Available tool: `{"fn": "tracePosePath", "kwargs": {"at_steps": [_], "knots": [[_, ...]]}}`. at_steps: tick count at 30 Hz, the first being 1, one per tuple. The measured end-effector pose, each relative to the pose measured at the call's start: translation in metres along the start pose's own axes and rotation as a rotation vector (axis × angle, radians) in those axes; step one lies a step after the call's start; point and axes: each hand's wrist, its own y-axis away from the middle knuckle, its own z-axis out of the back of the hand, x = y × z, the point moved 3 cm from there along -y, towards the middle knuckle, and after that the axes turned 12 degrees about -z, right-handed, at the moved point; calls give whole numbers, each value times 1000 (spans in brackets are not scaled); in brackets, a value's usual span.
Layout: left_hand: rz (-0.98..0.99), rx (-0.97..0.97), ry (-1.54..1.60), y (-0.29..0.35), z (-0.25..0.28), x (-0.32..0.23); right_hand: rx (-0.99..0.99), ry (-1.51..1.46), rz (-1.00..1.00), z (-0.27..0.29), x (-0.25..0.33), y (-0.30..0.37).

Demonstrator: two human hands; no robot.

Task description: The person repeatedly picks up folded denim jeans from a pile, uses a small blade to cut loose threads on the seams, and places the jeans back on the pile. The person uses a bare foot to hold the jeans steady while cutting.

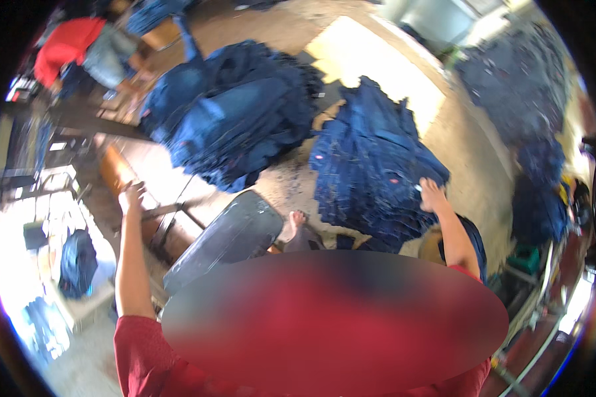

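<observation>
My right hand [432, 195] is over the right edge of a tall stack of dark blue denim pieces [371, 159]. Its fingers are bent together, and a small white thing [418, 188] shows at the fingertips, too small to name. On the other side, my left hand [132, 195] is stretched forward beside an orange-brown panel [115, 165], its fingers apart and somewhat blurred, with nothing seen in them. A larger heap of blue denim [235, 109] lies ahead, between the two hands.
A dark, scuffed board-like surface [225, 235] stands before me, near a bare foot [297, 221]. A person in a red shirt [69, 49] bends over at the far left. Grey cloth [516, 83] is piled at right, with dark denim [536, 205] nearer.
</observation>
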Motion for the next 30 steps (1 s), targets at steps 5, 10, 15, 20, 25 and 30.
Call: {"fn": "tracePosePath", "kwargs": {"at_steps": [5, 10, 15, 20, 25, 30], "knots": [[-425, 85, -616, 114, -44, -12, -332, -315, -98, -22, -9, -7], [-338, 448, -327, 252, -191, -112, -511, -661, -196, 37, -3, -24], [-480, 1299, 214, 418, -337, -198, -688, -1001, 7, 136, 81, 26], [88, 1330, 562, 465, -438, -207, -667, -1218, 242, 192, 196, 139], [789, 563, 1178, 379, -401, -174, -596, -776, 336, 161, 304, 213], [486, 297, 1049, 351, -258, -105, -237, -801, 702, 88, 389, 285]]}}
